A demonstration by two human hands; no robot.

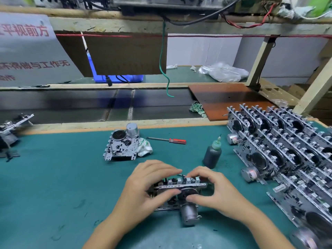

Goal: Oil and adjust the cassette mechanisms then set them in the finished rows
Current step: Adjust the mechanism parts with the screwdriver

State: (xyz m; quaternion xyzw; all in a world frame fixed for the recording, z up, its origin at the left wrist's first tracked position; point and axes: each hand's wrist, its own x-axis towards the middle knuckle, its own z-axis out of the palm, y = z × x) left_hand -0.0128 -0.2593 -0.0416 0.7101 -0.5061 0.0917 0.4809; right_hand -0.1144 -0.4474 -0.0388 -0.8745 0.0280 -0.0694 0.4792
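Note:
A metal cassette mechanism [186, 207] with a round motor can pointing toward me is held just above the green mat, near its front middle. My left hand [143, 191] grips its left end, thumb lying across the face. My right hand [213, 189] grips the right end, fingers curled over the key row and thumb on the black flywheel. A second mechanism [122, 144] lies flat on the mat farther back. Rows of finished mechanisms [280, 146] stand on edge at the right. A dark oil bottle [212, 153] with a green needle tip stands between them and my hands.
A red-handled screwdriver [170, 140] lies behind the bottle. A white-green rag [145, 147] sits beside the flat mechanism. More mechanism parts [12, 130] sit at the far left edge. A dark conveyor belt [89, 103] runs behind the mat, with a brown board [228, 99] at its right.

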